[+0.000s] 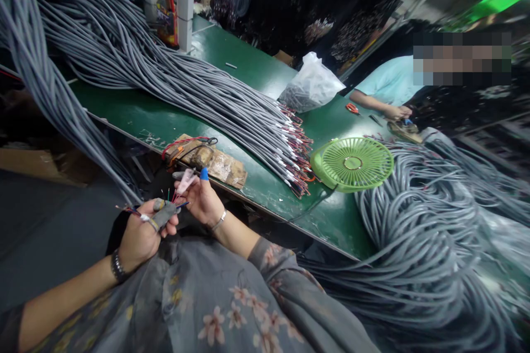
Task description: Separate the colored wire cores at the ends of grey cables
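My left hand (143, 231) is closed around the end of a grey cable (131, 190), whose thin coloured wires (169, 196) stick out beside the fingers. Grey coverings wrap some of its digits. Just to the right is my right hand (202, 201), palm turned up, with its thumb raised and apart from the fingers. A blue cover (204, 174) sits on that thumb and a pale pinkish wrap (186, 181) on a finger. Its fingers are close to the wires; whether they touch them is unclear.
A taped wooden block (223, 167) with red and black leads lies at the edge of the green table (248, 146). Beyond are bundled grey cables (215, 99), a green fan (351, 162), a plastic bag (310, 85) and coiled cables (414, 220). A co-worker (389, 85) sits opposite.
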`<state>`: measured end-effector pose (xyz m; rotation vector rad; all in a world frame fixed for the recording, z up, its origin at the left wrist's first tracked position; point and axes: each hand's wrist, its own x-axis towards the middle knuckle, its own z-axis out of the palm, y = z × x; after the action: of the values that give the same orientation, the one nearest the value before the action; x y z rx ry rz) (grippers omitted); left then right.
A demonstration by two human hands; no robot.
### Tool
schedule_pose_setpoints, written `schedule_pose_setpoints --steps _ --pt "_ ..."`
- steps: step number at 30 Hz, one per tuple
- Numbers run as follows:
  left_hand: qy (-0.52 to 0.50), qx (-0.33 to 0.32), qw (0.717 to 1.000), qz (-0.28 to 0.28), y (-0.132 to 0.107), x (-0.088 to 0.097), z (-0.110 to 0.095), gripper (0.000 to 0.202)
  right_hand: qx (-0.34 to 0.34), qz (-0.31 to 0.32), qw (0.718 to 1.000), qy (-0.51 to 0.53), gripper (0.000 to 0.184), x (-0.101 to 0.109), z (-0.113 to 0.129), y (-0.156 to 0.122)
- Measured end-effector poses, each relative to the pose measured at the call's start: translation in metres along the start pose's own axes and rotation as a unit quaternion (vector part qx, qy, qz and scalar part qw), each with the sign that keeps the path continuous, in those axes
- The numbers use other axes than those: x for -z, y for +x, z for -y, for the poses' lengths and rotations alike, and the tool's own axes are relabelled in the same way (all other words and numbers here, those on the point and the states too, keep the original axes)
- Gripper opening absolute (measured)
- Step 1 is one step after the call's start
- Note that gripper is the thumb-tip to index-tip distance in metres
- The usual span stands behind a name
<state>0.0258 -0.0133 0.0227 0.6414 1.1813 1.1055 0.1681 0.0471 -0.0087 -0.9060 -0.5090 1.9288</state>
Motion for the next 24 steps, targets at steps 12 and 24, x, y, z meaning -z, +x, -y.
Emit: schedule_pose_setpoints --steps 12,24 --pt "0.052 -0.051 0.997 -0.027 -0.004 0.003 0.0 0.023 -0.048 0.091 0.987 -0.127 0.063 0.014 0.008 -0.017" --pt "0.142 -0.014 0.984 0.106 0.0 0.016 0.002 0.014 0.061 0.095 0.961 -0.251 0.053 0.009 0.0 -0.038"
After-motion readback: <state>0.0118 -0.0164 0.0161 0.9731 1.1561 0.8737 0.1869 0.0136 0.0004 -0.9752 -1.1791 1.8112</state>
